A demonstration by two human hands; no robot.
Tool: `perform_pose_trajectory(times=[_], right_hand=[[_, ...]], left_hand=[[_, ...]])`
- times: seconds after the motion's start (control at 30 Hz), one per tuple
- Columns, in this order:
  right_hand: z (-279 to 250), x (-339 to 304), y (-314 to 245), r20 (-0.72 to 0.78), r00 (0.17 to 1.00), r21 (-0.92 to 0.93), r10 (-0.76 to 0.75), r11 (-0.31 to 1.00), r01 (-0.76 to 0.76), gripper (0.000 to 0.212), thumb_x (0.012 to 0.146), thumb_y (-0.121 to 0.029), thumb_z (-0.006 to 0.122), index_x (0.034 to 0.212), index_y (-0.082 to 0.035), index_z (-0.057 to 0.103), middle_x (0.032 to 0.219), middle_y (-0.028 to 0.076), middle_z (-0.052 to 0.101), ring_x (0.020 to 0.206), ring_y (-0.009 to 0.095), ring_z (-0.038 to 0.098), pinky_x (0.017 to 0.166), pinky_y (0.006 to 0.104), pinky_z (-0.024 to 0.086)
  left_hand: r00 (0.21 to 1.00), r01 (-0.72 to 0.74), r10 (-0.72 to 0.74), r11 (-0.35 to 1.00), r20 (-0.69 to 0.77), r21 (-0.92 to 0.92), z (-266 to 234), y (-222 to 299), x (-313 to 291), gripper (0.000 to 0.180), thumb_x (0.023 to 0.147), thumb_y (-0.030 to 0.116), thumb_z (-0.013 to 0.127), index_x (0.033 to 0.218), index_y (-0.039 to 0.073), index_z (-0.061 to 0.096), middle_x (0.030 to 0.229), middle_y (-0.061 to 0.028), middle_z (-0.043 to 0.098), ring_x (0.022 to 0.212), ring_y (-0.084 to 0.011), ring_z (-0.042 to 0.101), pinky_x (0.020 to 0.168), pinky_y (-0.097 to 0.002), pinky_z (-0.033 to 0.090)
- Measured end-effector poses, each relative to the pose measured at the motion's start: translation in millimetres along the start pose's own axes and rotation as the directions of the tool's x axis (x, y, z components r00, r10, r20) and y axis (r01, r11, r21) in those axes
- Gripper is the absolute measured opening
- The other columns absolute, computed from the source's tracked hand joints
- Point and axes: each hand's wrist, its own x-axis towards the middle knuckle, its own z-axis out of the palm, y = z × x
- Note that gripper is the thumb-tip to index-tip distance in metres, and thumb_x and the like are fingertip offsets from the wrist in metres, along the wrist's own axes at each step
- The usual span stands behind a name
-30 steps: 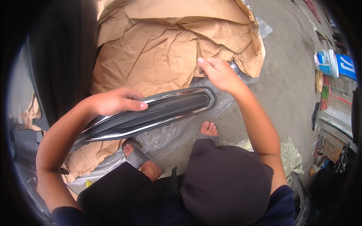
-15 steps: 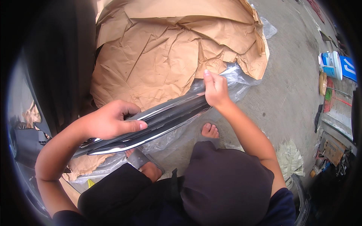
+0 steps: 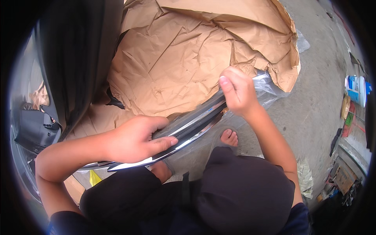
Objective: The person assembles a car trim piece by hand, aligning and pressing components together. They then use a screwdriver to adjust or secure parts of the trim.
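Observation:
A long, glossy black trim piece with bright chrome edges (image 3: 194, 132) lies slantwise across my front, its right end higher in the picture. My left hand (image 3: 135, 139) is wrapped around its middle, thumb on top. Near the far right end, my right hand (image 3: 239, 94) grips it in a closed fist with the thumb laid along the fingers. Whether it is one piece or several strips together, I cannot tell. Beneath and behind it is crumpled brown paper (image 3: 172, 66), with clear plastic film (image 3: 270, 92) showing at the paper's edge.
A large dark panel (image 3: 78, 58) stands at the left, close to my left forearm. My bare foot (image 3: 229, 138) is on the concrete floor (image 3: 282, 117). At the far right are a white and blue bucket (image 3: 355, 89), a cardboard piece (image 3: 344, 178) and assorted clutter.
The view has shifted, so the paper sits farther right. My left hand has come nearer my right along the trim, and the trim is turned so less of its width shows.

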Motion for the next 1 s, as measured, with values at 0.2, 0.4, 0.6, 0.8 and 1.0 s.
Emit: perform_pose_trajectory(times=[0.2, 0.4, 0.6, 0.8, 1.0], right_hand=[[36.3, 19.6, -55.9, 0.392, 0.918, -0.022, -0.069, 0.996, 0.084, 0.037, 0.102, -0.026, 0.061, 0.073, -0.004, 0.067, 0.070, 0.013, 0.064, 0.069, 0.036, 0.064, 0.061, 0.0459, 0.048], [38.3, 30.4, -66.7, 0.513, 0.858, -0.060, -0.034, 0.995, 0.075, 0.041, 0.104, -0.031, 0.058, 0.074, -0.006, 0.070, 0.069, 0.015, 0.065, 0.068, 0.038, 0.065, 0.063, 0.0493, 0.049], [45.9, 27.5, -79.1, 0.594, 0.804, -0.019, 0.021, 1.000, -0.012, 0.053, 0.108, -0.039, 0.048, 0.077, -0.005, 0.075, 0.071, 0.018, 0.069, 0.071, 0.041, 0.068, 0.065, 0.0516, 0.052], [55.3, 26.6, -75.9, 0.630, 0.775, -0.029, 0.037, 0.999, -0.023, 0.062, 0.109, -0.043, 0.045, 0.071, -0.004, 0.074, 0.068, 0.019, 0.069, 0.068, 0.042, 0.068, 0.063, 0.0523, 0.053], [58.3, 18.3, -75.2, 0.461, 0.887, -0.035, -0.042, 0.997, 0.066, 0.050, 0.106, -0.038, 0.055, 0.075, -0.003, 0.073, 0.067, 0.017, 0.067, 0.064, 0.039, 0.066, 0.061, 0.0498, 0.052]], left_hand=[[0.999, -0.034, 0.035, 0.986, 0.001, 0.165, 2.3, -2.0, 5.3, 0.041, 0.106, 0.036, 0.062, 0.105, -0.005, 0.066, 0.089, -0.0250, 0.070, 0.083, -0.0366, 0.070, 0.078, -0.0451, 0.054], [0.995, -0.078, 0.094, 0.954, -0.039, 0.289, -2.6, 0.4, 4.7, 0.040, 0.104, 0.035, 0.062, 0.103, -0.005, 0.068, 0.086, -0.0267, 0.070, 0.085, -0.0437, 0.070, 0.078, -0.0496, 0.055], [0.945, -0.299, 0.326, 0.903, -0.040, 0.308, 8.7, -12.0, 15.2, 0.036, 0.104, 0.030, 0.062, 0.116, -0.003, 0.067, 0.101, -0.0286, 0.071, 0.098, -0.0459, 0.069, 0.089, -0.0509, 0.055], [0.952, -0.284, 0.304, 0.909, -0.019, 0.305, 3.2, -15.1, 14.9, 0.039, 0.104, 0.033, 0.062, 0.116, -0.004, 0.066, 0.105, -0.0280, 0.071, 0.100, -0.0460, 0.069, 0.089, -0.0511, 0.055], [0.945, -0.018, 0.242, 0.711, -0.220, 0.703, -15.4, -11.8, -26.1, 0.045, 0.104, 0.042, 0.062, 0.095, -0.003, 0.064, 0.083, -0.0227, 0.065, 0.079, -0.0427, 0.067, 0.071, -0.0496, 0.054]])
